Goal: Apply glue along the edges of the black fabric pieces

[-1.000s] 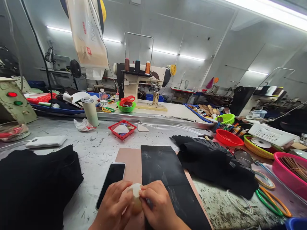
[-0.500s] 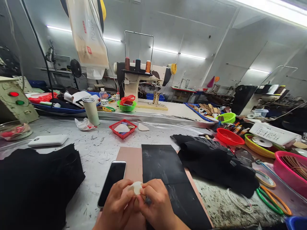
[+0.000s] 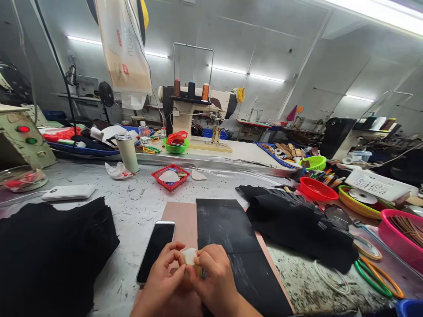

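Observation:
Between my fingertips is a small white rounded piece (image 3: pixel 189 255), with a yellowish-brown part showing below it; its kind I cannot make out. My left hand (image 3: pixel 167 275) pinches its left side with thumb and bent fingers. On the other side my right hand (image 3: pixel 214 273) grips it, thumb and forefinger pressed at the edge. Both hands are over a pinkish-tan board (image 3: pixel 180 215) that carries a black sheet (image 3: pixel 221 224) on its right part. A phone (image 3: pixel 157 248) with a dark screen lies just left of my left hand.
Black material lies at the left (image 3: pixel 56 251), and more black pieces (image 3: pixel 297 224) lie at the right. Beyond the board are a red basket (image 3: pixel 170 187) and a tumbler (image 3: pixel 127 154). A sewing machine (image 3: pixel 185 119) stands behind. Scissors (image 3: pixel 376 277) and several bowls line the right.
My left fingers have shifted slightly and bent differently around the white piece, exposing more of the yellowish-brown part. My right hand still grips it. The view has moved a little.

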A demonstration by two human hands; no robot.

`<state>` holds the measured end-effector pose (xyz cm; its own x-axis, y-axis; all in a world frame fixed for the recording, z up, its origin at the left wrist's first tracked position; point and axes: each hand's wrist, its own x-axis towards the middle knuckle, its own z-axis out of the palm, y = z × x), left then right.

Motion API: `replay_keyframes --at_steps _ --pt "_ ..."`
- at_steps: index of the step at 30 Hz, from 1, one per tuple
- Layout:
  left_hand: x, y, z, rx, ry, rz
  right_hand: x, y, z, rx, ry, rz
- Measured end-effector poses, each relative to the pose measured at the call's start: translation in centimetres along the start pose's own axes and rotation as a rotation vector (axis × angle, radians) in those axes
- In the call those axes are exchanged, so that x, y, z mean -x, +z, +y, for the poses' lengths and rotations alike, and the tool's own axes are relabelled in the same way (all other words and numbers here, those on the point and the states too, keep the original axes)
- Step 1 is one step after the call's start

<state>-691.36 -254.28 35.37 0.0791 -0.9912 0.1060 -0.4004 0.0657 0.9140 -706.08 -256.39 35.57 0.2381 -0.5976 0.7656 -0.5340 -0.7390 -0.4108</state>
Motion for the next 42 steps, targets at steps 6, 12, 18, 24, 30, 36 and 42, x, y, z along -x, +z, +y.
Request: replay_keyframes --at_steps 6,12,18,24,30,36,42 --pt "-1.0 -1.4 0.5 -0.144 0.179 -0.008 0.0 0.1 0.1 0.021 -0.011 0.000" --pt "-1.0 -1.9 1.2 -0.322 0.504 0.005 0.1 -0.1 0.1 0.027 -0.011 -0.005" --pt "-0.7 -1.6 0.5 -0.323 0.634 0.028 0.0 -0.3 0.1 0.032 -0.034 -0.008" --pt "0.3 -0.5 -0.2 -0.275 0.565 0.207 0.0 -0.5 0.1 0.009 -0.034 -0.026" --pt "1.0 0.2 -0.9 -0.269 0.368 0.168 0.2 -1.2 0.7 -0.184 0.073 -0.120" --pt "-0.1 -0.8 -1.2 -0.352 0.473 0.048 -1.7 -2.3 1.7 -0.441 0.367 -0.508" --pt "-0.5 -1.3 -0.9 -0.255 0.485 -0.131 -1.7 -1.1 2.2 -0.542 0.540 -0.439"
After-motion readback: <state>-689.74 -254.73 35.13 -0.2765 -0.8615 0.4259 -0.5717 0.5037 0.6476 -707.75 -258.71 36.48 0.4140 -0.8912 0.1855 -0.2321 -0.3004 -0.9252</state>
